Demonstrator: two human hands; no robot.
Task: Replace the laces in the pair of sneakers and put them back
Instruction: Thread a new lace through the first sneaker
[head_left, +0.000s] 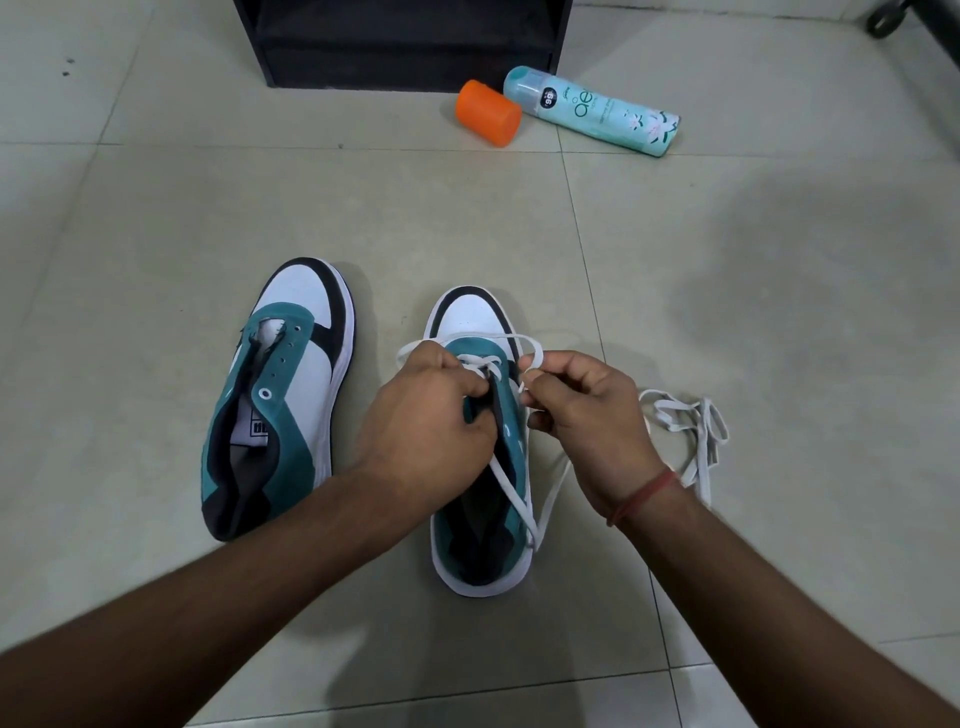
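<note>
Head view
Forearms: both bare, reaching in from the bottom edge; a red thread (644, 496) circles the right wrist.
Left hand (426, 431): over the right sneaker's tongue; its fingers (480, 387) are curled together and pinch the teal eyelet edge and the lace where it crosses.
Right hand (587, 410): just right of the left hand; thumb and forefinger pressed together, pinching a loop of lace at the shoe's right eyelet row, other fingers curled under.
Right sneaker (480, 551): teal, white and black, upright on the floor, toe pointing away, directly under both hands.
Lace (514, 499): white, crossed through the lowest eyelets by the fingertips; one strand runs back along the shoe opening under the left hand, another trails below the right wrist.
Left sneaker (283, 395): same colours, no lace in its eyelets, standing on the floor left of the left hand, apart from it.
Spare lace (691, 431): white, loosely tangled on the floor right of the right hand.
Floor (779, 312): pale tiles.
Orange cap (487, 113): lying on its side, well beyond the fingers.
Spray can (592, 110): pale green, lying just right of the cap.
Black shelf (402, 44): at the top edge, behind cap and can.
</note>
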